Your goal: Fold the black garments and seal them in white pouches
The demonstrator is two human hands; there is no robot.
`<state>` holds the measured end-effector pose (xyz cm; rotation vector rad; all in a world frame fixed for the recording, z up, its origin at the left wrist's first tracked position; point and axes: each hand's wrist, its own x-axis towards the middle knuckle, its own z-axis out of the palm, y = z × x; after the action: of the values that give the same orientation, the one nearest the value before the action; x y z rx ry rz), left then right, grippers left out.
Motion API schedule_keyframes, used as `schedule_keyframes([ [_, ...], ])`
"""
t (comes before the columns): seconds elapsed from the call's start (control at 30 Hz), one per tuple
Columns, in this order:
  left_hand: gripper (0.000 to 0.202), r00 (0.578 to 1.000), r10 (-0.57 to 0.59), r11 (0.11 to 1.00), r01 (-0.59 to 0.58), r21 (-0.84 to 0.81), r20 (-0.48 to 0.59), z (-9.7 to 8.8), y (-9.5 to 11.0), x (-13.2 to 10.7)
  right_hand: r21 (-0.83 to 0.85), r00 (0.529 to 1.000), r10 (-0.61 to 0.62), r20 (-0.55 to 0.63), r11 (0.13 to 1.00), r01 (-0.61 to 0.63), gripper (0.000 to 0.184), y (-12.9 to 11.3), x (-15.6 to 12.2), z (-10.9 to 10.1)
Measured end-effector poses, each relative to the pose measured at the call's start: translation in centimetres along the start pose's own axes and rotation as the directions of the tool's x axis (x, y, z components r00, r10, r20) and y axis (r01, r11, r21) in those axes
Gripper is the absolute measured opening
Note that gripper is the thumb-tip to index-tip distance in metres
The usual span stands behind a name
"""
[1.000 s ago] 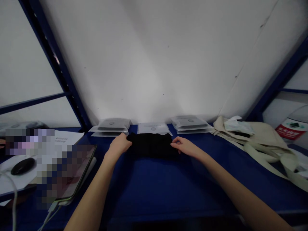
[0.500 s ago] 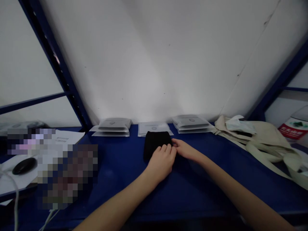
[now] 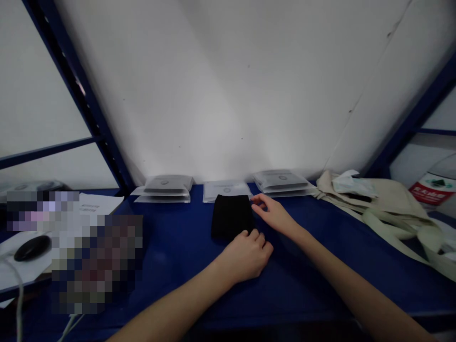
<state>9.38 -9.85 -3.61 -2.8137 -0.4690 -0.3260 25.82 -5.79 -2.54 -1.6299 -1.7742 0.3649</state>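
Blue shelf [image 3: 171,266]: a dark, flat board on which everything here is laid; both forearms are stretched across it from the near edge.
Cable [image 3: 69,325]: a pale lead is seen at the near left corner, below a blurred patch.
Left hand [image 3: 246,256]: placed knuckles up, fingers curled down, tips touching the near right corner of the cloth; whether the edge is pinched cannot be told.
Mouse [image 3: 32,247]: a black one is set on white paper [image 3: 98,204], well to the left of the hands.
Cloth [image 3: 231,216]: black, folded into a small upright rectangle and laid flat mid-shelf, just in front of the packets.
Right hand [image 3: 273,214]: held loose and unclenched just beside the cloth's far right corner, thumb and forefinger nearest to it; nothing is gripped.
Bag [image 3: 388,202]: beige canvas, slumped on the right and well apart from the cloth, its straps trailed toward the near side; a white pouch [image 3: 351,183] is lodged at its top.
Red label [image 3: 432,189]: borne by a pale container at the far right, partly hidden behind the bag.
Packets: a clear stack [image 3: 166,187] on the left, a single flat one [image 3: 226,189] directly behind the cloth, another stack [image 3: 283,183] on the right; grey folded contents are seen inside.
Wall [image 3: 228,95]: white, directly behind the packets.
Post [image 3: 80,92]: blue, slanted at the left.
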Motion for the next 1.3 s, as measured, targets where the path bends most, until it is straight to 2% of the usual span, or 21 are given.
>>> schedule_keyframes([
  [0.1,0.016,0.999,0.049,0.999,-0.049,-0.012,0.023,-0.1,-0.1,0.0,0.011,0.991,-0.129,-0.028,0.992,0.129,0.027,0.2,0.2,0.4],
  [0.27,0.013,0.994,0.094,0.995,-0.093,-0.020,0.057,-0.5,0.0,0.0,0.074,0.975,-0.218,-0.038,0.973,0.220,0.046,1.3,1.2,1.1],
  [0.4,0.013,0.995,0.077,0.996,-0.075,-0.038,0.063,-0.6,0.2,0.1,0.085,0.950,-0.299,0.089,0.953,0.292,0.033,1.7,1.5,1.3],
  [0.53,0.018,0.992,-0.011,0.998,0.019,-0.068,0.123,-0.9,-0.3,0.1,0.078,0.962,-0.198,0.187,0.979,0.187,0.019,1.5,1.2,0.9],
  [0.7,0.029,0.946,-0.248,0.958,0.271,-0.092,0.209,-1.7,-2.0,-0.2,-0.005,0.965,-0.043,0.257,0.999,0.045,0.020,0.8,0.5,-0.8],
  [0.77,0.030,0.917,-0.348,0.923,0.372,-0.099,0.196,-2.0,-3.0,-0.5,-0.043,0.952,0.001,0.307,0.999,0.013,0.023,0.5,0.2,-1.4],
  [0.83,0.031,0.870,-0.464,0.867,0.485,-0.119,0.163,-2.3,-4.1,-0.8,-0.084,0.943,0.035,0.331,0.996,-0.007,0.027,0.4,0.0,-1.8],
  [0.9,0.032,0.787,-0.605,0.774,0.617,-0.141,0.123,-2.4,-5.3,-1.3,-0.120,0.951,0.066,0.301,0.992,-0.031,0.031,0.6,-0.1,-1.8],
  [0.97,0.030,0.675,-0.733,0.658,0.736,-0.160,0.089,-2.3,-6.6,-1.7,-0.121,0.970,0.115,0.214,0.989,-0.090,0.029,1.0,0.1,-1.5],
  [1.03,0.025,0.583,-0.808,0.560,0.805,-0.195,0.086,-1.8,-7.7,-2.2,-0.079,0.977,0.165,0.132,0.985,-0.155,0.027,1.5,0.4,-1.1],
  [1.07,0.024,0.553,-0.827,0.523,0.823,-0.222,0.102,-1.4,-8.2,-2.4,-0.050,0.976,0.187,0.109,0.982,-0.182,0.030,1.8,0.5,-0.9],
  [1.2,0.033,0.497,-0.840,0.379,0.825,-0.419,0.219,0.5,-9.6,-2.7,0.092,0.957,0.266,0.114,0.956,-0.277,0.041,2.1,0.9,-0.3],
  [1.3,0.042,0.467,-0.832,0.214,0.768,-0.604,0.300,1.9,-10.1,-2.5,0.223,0.933,0.316,0.174,0.910,-0.350,0.047,1.3,0.7,-0.2],
])
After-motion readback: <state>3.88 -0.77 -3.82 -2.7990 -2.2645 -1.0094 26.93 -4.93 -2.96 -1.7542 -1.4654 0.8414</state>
